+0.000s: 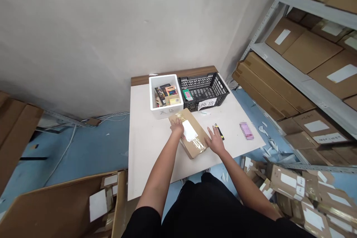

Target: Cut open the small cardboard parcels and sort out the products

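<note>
A taped cardboard box [200, 142] with a white label [189, 131] lies at an angle on the white table. My left hand [177, 128] grips the box at its left side, fingers over the top near the label. At the box's right edge is my right hand [215, 141], fingers spread and the thumb side against the cardboard. A black and yellow utility knife [219, 132] lies just beyond the right fingers. Behind the box stand a white foam bin [166, 112] of small packages and a black plastic crate [223, 96] with a green and pink packet [187, 95] inside.
A blurred pink item [246, 131] lies on the table's right side [237, 115]. Shelves [301, 70] of cardboard boxes rise at right, above a heap of parcels [290, 184]. A large open carton [64, 200] stands at lower left. Scraps litter the blue floor.
</note>
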